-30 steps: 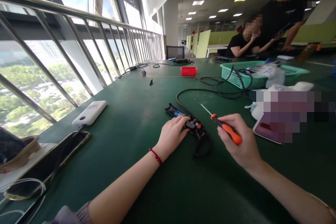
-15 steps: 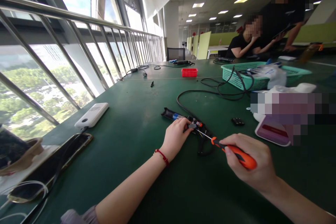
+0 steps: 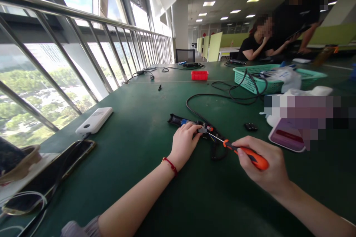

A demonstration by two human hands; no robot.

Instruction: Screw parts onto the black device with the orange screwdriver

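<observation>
opened black device (image 3: pixel 209 129), lying on the green table (image 3: pixel 139 148) | left hand (image 3: pixel 184 140): fingers and thumb clasping its middle | right hand (image 3: pixel 264 163): gripping an orange-black screwdriver (image 3: pixel 231 146), tip at its innards | small black part (image 3: pixel 250 126): right of device

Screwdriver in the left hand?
No, the right hand grips the orange-and-black screwdriver, while the left hand has its fingertips on the opened black device.
</observation>
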